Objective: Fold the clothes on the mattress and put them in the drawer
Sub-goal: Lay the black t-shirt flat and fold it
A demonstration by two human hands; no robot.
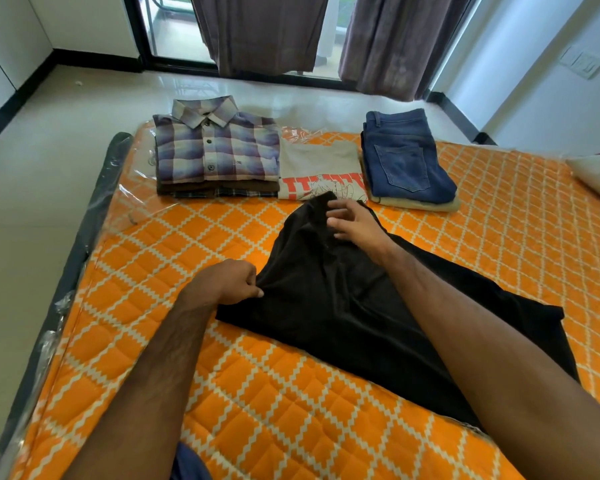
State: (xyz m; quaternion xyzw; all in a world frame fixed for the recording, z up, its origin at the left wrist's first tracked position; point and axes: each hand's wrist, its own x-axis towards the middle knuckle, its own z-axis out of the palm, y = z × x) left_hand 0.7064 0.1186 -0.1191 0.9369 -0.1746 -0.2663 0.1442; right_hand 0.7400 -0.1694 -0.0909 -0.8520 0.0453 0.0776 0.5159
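Observation:
A black garment (pixel 343 306) lies spread across the middle of the orange quilted mattress (pixel 187 375). My left hand (pixel 234 282) pinches its left edge with curled fingers. My right hand (pixel 352 225) rests on the garment's far end, fingers loosely spread. Beyond it, three folded lots sit in a row at the far edge: a plaid shirt (pixel 215 147) on top of a stack at the left, a grey printed T-shirt (pixel 321 171) in the middle, blue jeans (pixel 404 154) over beige cloth at the right. No drawer is in view.
Clear plastic wrap (pixel 132 188) covers the mattress's left and far sides. A pale pillow (pixel 596 178) lies at the right edge. Tiled floor (pixel 32 202) runs along the left, with curtains (pixel 264 32) and a glass door behind.

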